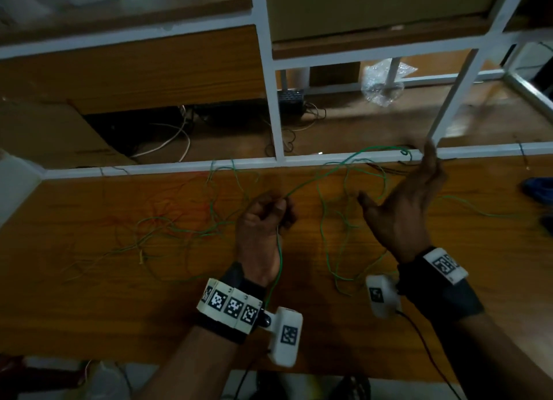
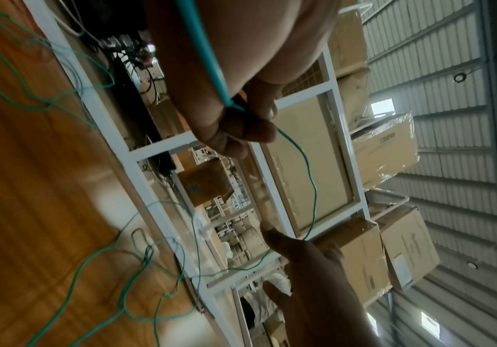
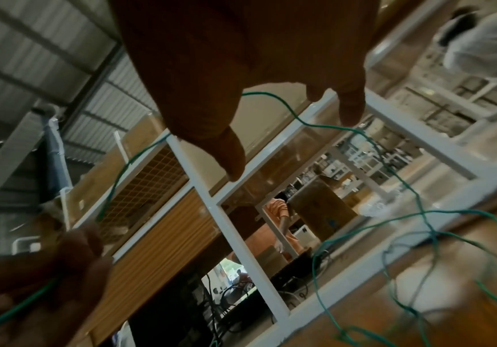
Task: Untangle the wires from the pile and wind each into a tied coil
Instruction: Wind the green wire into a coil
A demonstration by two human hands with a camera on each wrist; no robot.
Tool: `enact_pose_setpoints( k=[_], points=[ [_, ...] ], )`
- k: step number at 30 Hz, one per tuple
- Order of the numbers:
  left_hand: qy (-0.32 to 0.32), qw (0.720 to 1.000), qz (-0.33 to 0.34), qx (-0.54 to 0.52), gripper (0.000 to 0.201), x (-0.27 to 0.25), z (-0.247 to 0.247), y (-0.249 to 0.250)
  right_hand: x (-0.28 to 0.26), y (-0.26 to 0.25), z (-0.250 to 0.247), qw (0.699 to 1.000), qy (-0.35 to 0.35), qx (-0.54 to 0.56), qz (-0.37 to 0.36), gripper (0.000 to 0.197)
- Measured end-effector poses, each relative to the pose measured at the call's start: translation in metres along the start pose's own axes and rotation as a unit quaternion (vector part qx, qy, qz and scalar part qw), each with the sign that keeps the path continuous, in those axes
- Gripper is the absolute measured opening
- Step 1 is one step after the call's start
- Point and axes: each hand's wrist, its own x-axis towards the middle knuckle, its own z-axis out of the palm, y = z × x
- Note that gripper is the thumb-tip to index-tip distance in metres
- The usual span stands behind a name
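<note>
A tangle of thin green, red and yellow wires lies spread over the wooden table. My left hand is curled into a fist and grips one green wire, which the left wrist view shows pinched between the fingertips. That wire arcs up and to the right, to my right hand. The right hand is raised near the white rail with its fingers straight, and the wire passes over them. More green loops hang and lie between the hands.
A white metal frame rail borders the table's far edge, with shelves behind it. A cardboard box, a black device with cables and a crumpled plastic bag sit beyond. A blue object lies at the right edge.
</note>
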Motion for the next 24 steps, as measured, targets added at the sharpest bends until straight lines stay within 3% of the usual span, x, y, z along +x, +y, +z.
enact_pose_setpoints(
  k=[2, 3, 6, 8, 11, 15, 18, 21, 24],
  points=[
    [0.001, 1.0, -0.002, 0.017, 0.022, -0.002, 0.006, -0.008, -0.01, 0.012, -0.009, 0.998, -0.03, 0.038, 0.037, 0.07],
    [-0.002, 1.0, -0.011, 0.017, 0.024, -0.002, 0.009, -0.012, -0.017, 0.01, -0.012, 0.99, -0.081, 0.094, 0.072, 0.054],
    [-0.045, 0.998, -0.04, 0.005, 0.028, -0.004, 0.019, -0.024, -0.05, -0.015, -0.008, 0.923, -0.284, 0.221, 0.137, 0.07],
    [-0.103, 0.993, -0.061, 0.015, 0.03, -0.005, 0.022, -0.027, -0.069, -0.033, 0.003, 0.897, -0.328, 0.265, 0.129, 0.067],
    [-0.171, 0.98, -0.104, 0.008, 0.029, -0.002, 0.019, -0.021, -0.08, -0.049, 0.01, 0.911, -0.261, 0.288, 0.135, 0.036],
    [-0.235, 0.963, -0.127, 0.023, 0.031, 0.002, 0.002, -0.012, -0.088, -0.064, 0.018, 0.936, -0.207, 0.243, 0.147, 0.013],
    [-0.272, 0.949, -0.149, 0.047, 0.04, 0.007, -0.019, -0.006, -0.089, -0.065, 0.02, 0.954, -0.153, 0.185, 0.181, 0.015],
    [-0.27, 0.946, -0.131, 0.123, 0.036, 0.015, -0.041, 0.013, -0.09, -0.061, 0.005, 0.932, -0.117, 0.234, 0.251, 0.013],
    [-0.264, 0.946, -0.08, 0.173, 0.029, 0.029, -0.056, 0.034, -0.098, -0.065, -0.014, 0.924, -0.117, 0.269, 0.247, 0.012]
  ],
)
